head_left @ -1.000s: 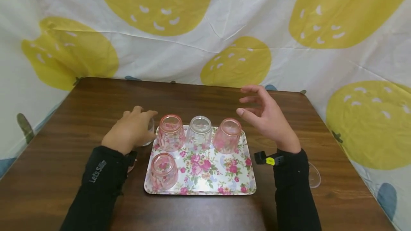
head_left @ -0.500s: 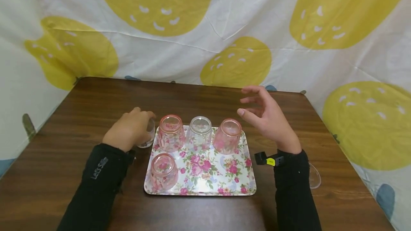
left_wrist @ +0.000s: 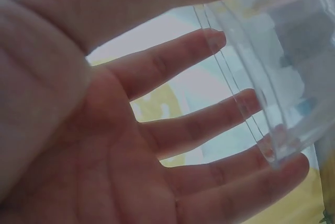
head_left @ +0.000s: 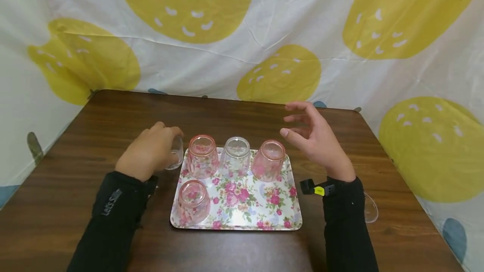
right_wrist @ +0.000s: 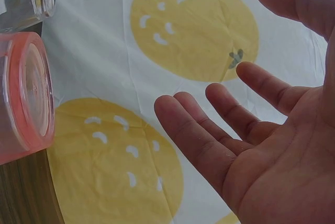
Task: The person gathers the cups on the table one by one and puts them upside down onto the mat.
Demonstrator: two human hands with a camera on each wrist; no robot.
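My left hand point(head_left: 149, 150) grips a clear glass point(head_left: 175, 154) just left of the flowered tray point(head_left: 261, 217). In the left wrist view, thumb and fingertips lie along the sides of this clear glass point(left_wrist: 293, 67). Upside down on the tray stand a pink glass point(head_left: 203, 160) at back left, a clear glass point(head_left: 236, 158) at back middle, a pink glass point(head_left: 268, 160) at back right and another pink glass point(head_left: 193, 205) at front left. My right hand point(head_left: 315, 139) hovers beyond the tray's right side, fingers spread and loosely bent, holding nothing.
A clear round rim point(head_left: 371, 208) shows beside the right sleeve, mostly hidden by it. The brown wooden table point(head_left: 234, 251) runs back to a white curtain point(head_left: 181, 68) printed with yellow fruit.
The fingers of my left hand have drawn in round the clear glass, and over the last half second hand and glass shift slightly away from me. My right hand stays nearly still.
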